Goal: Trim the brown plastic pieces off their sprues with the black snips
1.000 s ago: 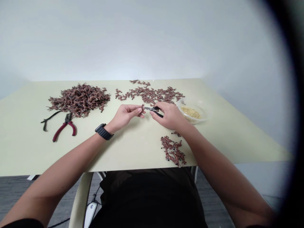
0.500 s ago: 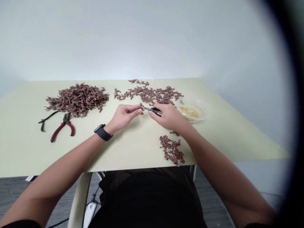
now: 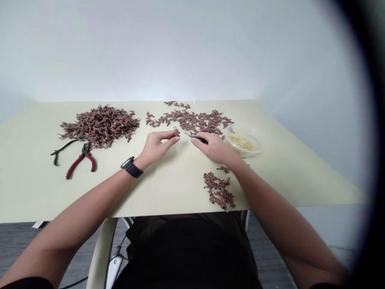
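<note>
My left hand (image 3: 158,145) pinches a small reddish-brown piece (image 3: 177,131) between thumb and fingers, just above the pale table (image 3: 168,180). A black watch (image 3: 131,167) is on that wrist. My right hand (image 3: 214,147) is closed on a small black-handled cutting tool (image 3: 197,137) whose metal tip points left toward the piece, a short gap away. Both hands sit in front of a scattered spread of similar brown pieces (image 3: 195,119).
A big heap of brown pieces (image 3: 100,125) lies at the back left, with red-handled pliers (image 3: 80,159) and a black tool (image 3: 61,150) before it. A clear bowl of small yellow bits (image 3: 244,141) stands right of my hand. A small brown pile (image 3: 219,192) lies near the front edge.
The tool's tip was against the piece held in my left hand; now the hands have drawn slightly apart and the right hand has lowered toward the table.
</note>
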`<state>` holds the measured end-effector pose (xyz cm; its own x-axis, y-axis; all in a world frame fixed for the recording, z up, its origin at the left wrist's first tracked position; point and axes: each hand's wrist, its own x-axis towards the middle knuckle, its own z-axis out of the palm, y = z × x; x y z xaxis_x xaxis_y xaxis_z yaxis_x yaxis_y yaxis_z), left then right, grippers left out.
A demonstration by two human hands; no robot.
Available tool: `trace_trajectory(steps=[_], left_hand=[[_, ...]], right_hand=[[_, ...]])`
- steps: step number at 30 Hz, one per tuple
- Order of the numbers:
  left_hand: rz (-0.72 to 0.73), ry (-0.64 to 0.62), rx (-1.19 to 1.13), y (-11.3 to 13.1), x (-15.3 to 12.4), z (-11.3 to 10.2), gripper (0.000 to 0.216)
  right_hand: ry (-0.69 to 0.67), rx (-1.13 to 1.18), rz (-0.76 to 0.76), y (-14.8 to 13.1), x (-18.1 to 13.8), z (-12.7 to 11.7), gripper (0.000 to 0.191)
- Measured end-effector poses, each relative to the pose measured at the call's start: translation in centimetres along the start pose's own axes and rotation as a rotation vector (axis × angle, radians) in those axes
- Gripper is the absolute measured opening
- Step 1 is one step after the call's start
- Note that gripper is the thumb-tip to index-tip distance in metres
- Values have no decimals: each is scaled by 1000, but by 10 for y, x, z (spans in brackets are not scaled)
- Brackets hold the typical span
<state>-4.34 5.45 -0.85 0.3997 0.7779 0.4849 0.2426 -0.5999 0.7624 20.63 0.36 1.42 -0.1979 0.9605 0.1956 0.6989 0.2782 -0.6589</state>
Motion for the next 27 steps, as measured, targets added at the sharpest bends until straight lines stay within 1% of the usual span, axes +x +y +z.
trace_trajectory(steps=[1, 3, 5, 7, 13, 19, 23, 27], left_hand=[[-93, -42, -107, 1, 0, 1, 37], [-199, -112, -297, 2, 0, 2, 43], [-234, -149, -418, 3, 0, 1, 45], [-244, -175, -468, 5, 0, 1, 44], [-255, -215, -503, 6, -1, 2, 42], [-231, -226, -487, 4, 0, 1, 39], [-223, -222, -444, 5, 0, -1, 41], [-179, -195, -359, 7, 0, -1, 41]], right_hand=[[32, -55, -11, 0, 0, 0, 41], [71, -141, -47, 1, 0, 1, 38], [97, -203, -102, 3, 0, 1, 35], [114, -239, -148, 5, 0, 1, 33], [99, -283, -191, 9, 0, 1, 31], [70, -235, -182, 2, -2, -1, 31], [44, -195, -138, -4, -4, -4, 34], [-47, -85, -63, -7, -5, -7, 38]])
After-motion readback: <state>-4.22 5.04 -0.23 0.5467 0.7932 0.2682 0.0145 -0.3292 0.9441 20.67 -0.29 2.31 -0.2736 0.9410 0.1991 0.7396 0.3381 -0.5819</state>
